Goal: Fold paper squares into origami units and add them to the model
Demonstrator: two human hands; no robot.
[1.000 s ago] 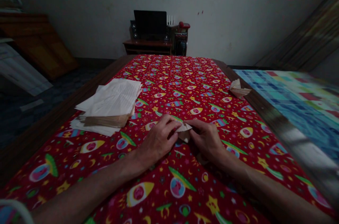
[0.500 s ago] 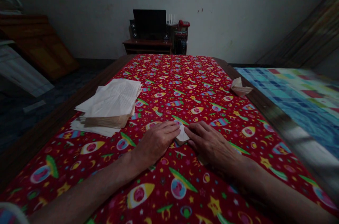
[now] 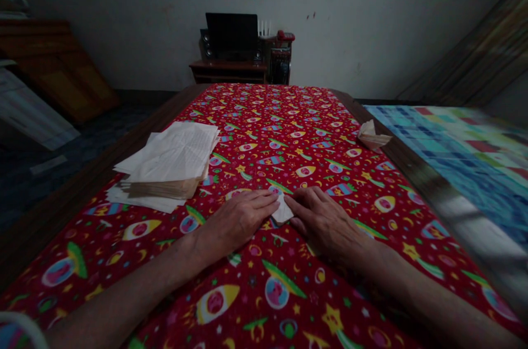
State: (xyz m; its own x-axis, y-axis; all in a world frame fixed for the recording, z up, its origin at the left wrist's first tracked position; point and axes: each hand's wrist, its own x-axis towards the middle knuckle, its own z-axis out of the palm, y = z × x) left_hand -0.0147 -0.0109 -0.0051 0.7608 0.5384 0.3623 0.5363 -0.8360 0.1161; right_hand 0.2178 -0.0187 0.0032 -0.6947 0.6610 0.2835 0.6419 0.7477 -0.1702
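Note:
A small folded piece of pale paper [image 3: 283, 211] lies flat on the red patterned tablecloth [image 3: 289, 134] near the front middle. My left hand [image 3: 237, 218] lies flat beside it, fingers stretched out and pressing its left edge. From the other side my right hand [image 3: 324, 220] does the same, fingers extended onto the paper's right edge. Most of the paper is hidden under the fingertips.
A stack of loose paper sheets [image 3: 171, 165] sits at the left of the table. A folded paper figure [image 3: 372, 137] rests by the right table edge. Beyond the table stand a low wooden stand with a dark screen [image 3: 231, 35] and a checked blue cloth [image 3: 457, 151] at right.
A second ago both hands pinched the folded paper slightly raised; now it lies flat and both hands press it down with straight fingers.

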